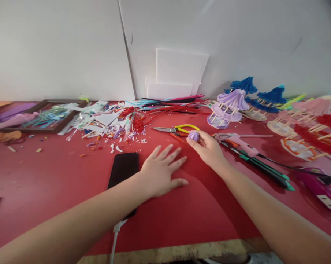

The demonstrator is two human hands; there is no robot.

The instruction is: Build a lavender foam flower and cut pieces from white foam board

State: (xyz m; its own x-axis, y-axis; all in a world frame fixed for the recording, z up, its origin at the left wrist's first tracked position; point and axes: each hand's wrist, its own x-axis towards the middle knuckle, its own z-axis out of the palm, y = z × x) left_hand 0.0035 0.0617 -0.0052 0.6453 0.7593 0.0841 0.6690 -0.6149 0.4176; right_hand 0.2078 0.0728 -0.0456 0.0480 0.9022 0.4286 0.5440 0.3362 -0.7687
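Note:
My left hand [161, 170] lies with its fingers spread, palm down over the red tabletop [198, 212]. Its forearm crosses above a black phone [124, 167], hiding part of it. Between the thumb and fingers of my right hand [208, 148] is a small lilac ruffled piece [193, 135], which looks like bent pipe cleaner. Just behind that hand rest pliers [165, 129] with yellow and orange handles. A pink hot glue gun [241, 143] lies to the right of it, its black cord running off to the right.
Carousel-like pipe cleaner models in lilac [233, 101], blue [272, 95] and red [319, 135] stand at the right. A scrap pile [107, 121] and loose pipe cleaners [173, 104] lie at the back. White boards [182, 66] lean on the wall. A magenta device [316, 183] sits far right.

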